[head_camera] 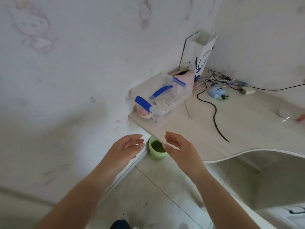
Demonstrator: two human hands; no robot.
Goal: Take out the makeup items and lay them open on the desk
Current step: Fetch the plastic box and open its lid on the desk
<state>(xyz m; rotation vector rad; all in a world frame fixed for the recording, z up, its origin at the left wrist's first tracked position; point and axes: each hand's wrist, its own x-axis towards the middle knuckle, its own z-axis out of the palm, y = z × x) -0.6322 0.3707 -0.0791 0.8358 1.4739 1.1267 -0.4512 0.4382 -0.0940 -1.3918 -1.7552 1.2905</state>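
Pale wood surface (pixel 214 129) in wallpapered corner. Clear blue-latched storage box (pixel 162 98), long axis running corner-ward. Your left hand (pixel 128 149), right hand (pixel 179 147): both grips relaxed, empty.

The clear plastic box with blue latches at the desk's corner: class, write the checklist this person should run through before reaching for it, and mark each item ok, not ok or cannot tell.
1. Both hands free: left hand and right hand hold nothing, fingers relaxed. Ok.
2. Clear plastic storage box with blue latches in view on the pale wooden desk. Ok.
3. Hands at the box: both hover short of it, at the desk's near edge. Not ok.
4. Latches undone: cannot tell.
5. Makeup items inside: contents blurred. Cannot tell.
6. Room to lay things out: black cable trails across the desk beside the box. Not ok.
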